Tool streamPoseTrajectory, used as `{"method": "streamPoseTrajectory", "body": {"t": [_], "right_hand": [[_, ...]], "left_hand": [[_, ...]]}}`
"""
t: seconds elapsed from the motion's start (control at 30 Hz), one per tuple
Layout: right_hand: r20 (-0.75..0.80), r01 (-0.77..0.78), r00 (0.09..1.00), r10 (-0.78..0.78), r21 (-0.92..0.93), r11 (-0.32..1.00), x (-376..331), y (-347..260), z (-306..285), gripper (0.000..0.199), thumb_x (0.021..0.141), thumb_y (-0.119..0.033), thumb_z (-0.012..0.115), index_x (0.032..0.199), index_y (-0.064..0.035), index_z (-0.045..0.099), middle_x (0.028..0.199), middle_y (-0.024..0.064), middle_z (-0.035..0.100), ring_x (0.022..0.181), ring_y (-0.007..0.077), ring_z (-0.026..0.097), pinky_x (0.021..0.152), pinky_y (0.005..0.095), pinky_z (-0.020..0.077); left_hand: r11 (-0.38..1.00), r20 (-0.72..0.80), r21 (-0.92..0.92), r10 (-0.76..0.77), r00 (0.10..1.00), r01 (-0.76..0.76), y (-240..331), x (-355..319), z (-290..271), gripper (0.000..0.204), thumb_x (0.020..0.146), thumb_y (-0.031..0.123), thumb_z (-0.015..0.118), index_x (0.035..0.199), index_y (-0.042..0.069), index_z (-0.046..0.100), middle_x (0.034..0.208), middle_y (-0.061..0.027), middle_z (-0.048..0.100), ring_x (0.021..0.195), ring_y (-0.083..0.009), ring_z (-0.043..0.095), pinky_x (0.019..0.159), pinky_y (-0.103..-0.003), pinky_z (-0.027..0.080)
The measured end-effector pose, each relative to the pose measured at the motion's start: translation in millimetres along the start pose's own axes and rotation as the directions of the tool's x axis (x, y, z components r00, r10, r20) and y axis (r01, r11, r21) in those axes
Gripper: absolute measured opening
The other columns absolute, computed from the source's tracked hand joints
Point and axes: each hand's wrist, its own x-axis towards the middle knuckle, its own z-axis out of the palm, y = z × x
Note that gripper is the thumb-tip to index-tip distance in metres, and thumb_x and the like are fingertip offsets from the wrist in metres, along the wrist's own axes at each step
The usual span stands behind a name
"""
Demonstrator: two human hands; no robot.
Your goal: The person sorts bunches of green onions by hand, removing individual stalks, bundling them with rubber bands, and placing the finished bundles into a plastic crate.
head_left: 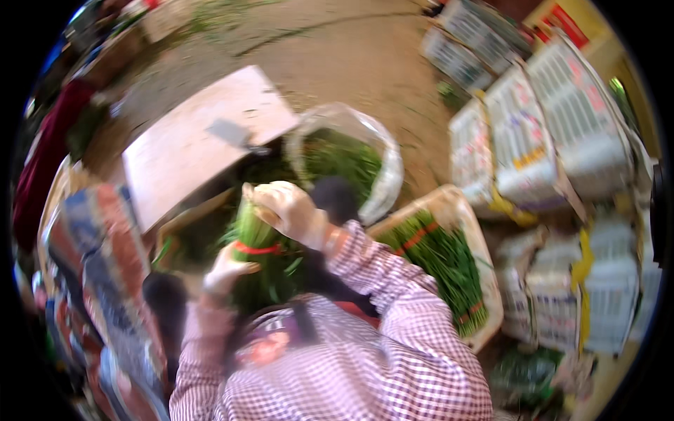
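A bunch of long green chives is held upright in front of my chest, pale stem ends up, with a red band around it and its dark leaves hanging down. My left hand, in a pale glove, grips the bunch from the left near the band. My right hand, also gloved, is closed at the top of the stems, its fingers against the cut ends. Motion blur softens both hands, and the palm sides are hidden.
A white board with a cleaver lies ahead. Beside it stands a clear plastic bag of loose greens. A crate of red-banded bunches is at my right. Strapped white crates are stacked farther right; striped padding is left.
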Motion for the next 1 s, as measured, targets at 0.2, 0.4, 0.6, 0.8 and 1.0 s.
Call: {"method": "streamPoseTrajectory", "body": {"t": [0.2, 0.4, 0.6, 0.8, 1.0], "right_hand": [[-0.262, -0.232, 0.802, 0.537, 0.692, 0.684, -16, -7, 7, 0.058, 0.1, -0.031, 0.049, 0.144, 0.0026, 0.035, 0.146, 0.015, 0.042, 0.136, 0.0253, 0.038, 0.114, 0.0353, 0.027], [-0.118, -0.011, 0.804, 0.582, 0.977, 0.214, -17, -59, 26, 0.088, 0.088, -0.044, 0.068, 0.149, -0.0016, 0.021, 0.142, 0.0104, 0.041, 0.13, 0.0188, 0.04, 0.11, 0.0329, 0.0307], [-0.101, 0.014, 0.833, 0.544, 0.987, 0.162, -16, -45, -4, 0.093, 0.084, -0.024, 0.072, 0.152, -0.0031, 0.012, 0.146, 0.0105, 0.037, 0.131, 0.018, 0.039, 0.112, 0.033, 0.0294], [-0.289, -0.095, 0.866, 0.407, 0.706, 0.702, -24, -65, -14, 0.121, 0.066, -0.028, 0.085, 0.152, 0.0005, 0.005, 0.148, 0.0181, 0.028, 0.134, 0.0308, 0.032, 0.113, 0.0393, 0.025], [-0.04, 0.019, 0.815, 0.578, 0.999, 0.042, -14, -57, -114, 0.081, 0.066, -0.006, 0.077, 0.137, -0.0023, 0.038, 0.125, 0.006, 0.055, 0.114, 0.017, 0.052, 0.101, 0.033, 0.0415]], "left_hand": [[0.987, -0.12, 0.095, 0.137, 0.983, -0.126, -1, -2, -1, 0.073, 0.065, 0.022, 0.079, 0.127, -0.006, 0.052, 0.112, -0.0086, 0.063, 0.096, -0.0172, 0.062, 0.084, -0.029, 0.05], [0.972, -0.269, 0.196, 0.184, 0.945, -0.133, 23, 14, 44, 0.064, 0.069, 0.009, 0.078, 0.125, 0.001, 0.048, 0.106, -0.0042, 0.059, 0.095, -0.0142, 0.059, 0.083, -0.029, 0.051], [0.921, -0.285, 0.363, 0.252, 0.925, -0.139, 43, 19, 62, 0.067, 0.072, 0.022, 0.081, 0.128, 0.001, 0.05, 0.118, -0.0035, 0.059, 0.107, -0.0152, 0.056, 0.092, -0.029, 0.043], [0.898, -0.331, 0.291, 0.419, 0.846, -0.331, 92, 39, 99, 0.061, 0.077, 0.007, 0.073, 0.131, -0.005, 0.048, 0.122, -0.0113, 0.06, 0.111, -0.023, 0.059, 0.099, -0.036, 0.045], [0.613, -0.15, 0.734, 0.568, 0.809, -0.294, 115, 55, 168, 0.092, 0.064, 0.01, 0.08, 0.143, 0.0, 0.034, 0.137, -0.0138, 0.046, 0.125, -0.0272, 0.046, 0.107, -0.039, 0.035]]}}
